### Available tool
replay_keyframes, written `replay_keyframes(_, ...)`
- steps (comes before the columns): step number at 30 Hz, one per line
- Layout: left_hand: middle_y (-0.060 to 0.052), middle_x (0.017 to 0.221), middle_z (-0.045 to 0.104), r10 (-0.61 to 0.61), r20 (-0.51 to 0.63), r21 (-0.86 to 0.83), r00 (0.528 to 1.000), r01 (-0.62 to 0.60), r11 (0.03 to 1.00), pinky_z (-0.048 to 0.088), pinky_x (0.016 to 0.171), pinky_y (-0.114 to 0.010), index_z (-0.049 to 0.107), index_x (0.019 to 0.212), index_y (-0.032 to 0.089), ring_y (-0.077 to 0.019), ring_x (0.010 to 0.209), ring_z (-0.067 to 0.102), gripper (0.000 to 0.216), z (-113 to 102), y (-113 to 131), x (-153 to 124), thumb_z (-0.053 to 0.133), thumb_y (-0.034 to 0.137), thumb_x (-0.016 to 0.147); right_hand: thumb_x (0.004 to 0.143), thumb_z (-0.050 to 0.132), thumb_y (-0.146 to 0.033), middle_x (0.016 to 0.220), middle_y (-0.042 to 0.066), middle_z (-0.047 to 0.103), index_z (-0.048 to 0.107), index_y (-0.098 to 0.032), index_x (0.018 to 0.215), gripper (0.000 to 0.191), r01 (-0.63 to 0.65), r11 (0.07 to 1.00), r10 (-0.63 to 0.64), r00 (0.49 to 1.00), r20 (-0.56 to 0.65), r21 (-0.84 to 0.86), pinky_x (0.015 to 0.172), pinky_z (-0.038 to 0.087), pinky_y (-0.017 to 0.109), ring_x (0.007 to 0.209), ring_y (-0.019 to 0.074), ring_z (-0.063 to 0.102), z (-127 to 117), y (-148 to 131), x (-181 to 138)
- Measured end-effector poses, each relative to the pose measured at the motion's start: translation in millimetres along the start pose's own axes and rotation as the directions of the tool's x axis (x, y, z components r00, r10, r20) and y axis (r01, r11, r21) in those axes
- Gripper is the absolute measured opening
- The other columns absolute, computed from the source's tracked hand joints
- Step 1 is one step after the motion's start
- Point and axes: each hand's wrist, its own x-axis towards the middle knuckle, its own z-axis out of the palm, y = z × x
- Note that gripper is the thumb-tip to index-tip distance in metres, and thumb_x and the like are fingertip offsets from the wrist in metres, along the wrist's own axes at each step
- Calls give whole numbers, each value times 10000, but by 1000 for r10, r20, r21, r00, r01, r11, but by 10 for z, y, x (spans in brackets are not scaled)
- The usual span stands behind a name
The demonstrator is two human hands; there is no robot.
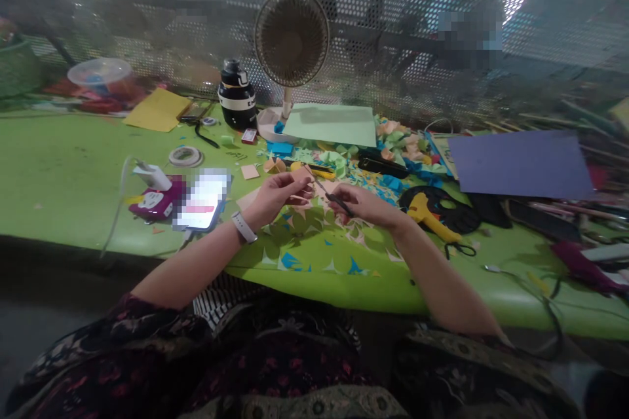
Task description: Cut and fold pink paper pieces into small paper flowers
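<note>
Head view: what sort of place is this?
Probably a papercraft workspace: the right hand holds scissors over a green table strewn with cut paper scraps, and a purple sheet lies nearby.

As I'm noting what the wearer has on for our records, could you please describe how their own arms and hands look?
Both the left hand and right hand are ungloved, with bare forearms. A white strap circles the left wrist; the right wrist has none. The left sleeve is dark with a pinkish floral pattern.
</note>
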Motion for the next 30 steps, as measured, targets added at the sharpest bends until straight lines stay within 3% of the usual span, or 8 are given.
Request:
replay_keyframes(14,-44,795,743,-22,18,-50,1000,23,998,600,705,-272,716,897,120,-116,685,702,312,3,-5,7,849,361,750,733,732,-689,749,8,587,557,-206,845,525,0,1000,0,1000,2,-26,523,487,274,593,110,545,6,19,9)
replay_keyframes(30,-45,808,750,-7,5,-51,1000,7,999,597,728,-264,703,888,127,-115,719,709,372,-28,-17,28,854,431,735,769,659,-714,710,8,597,523,-206,820,528,-4,991,-2,999,-43,-132,508,408,268,556,107,505,41,-50,-35)
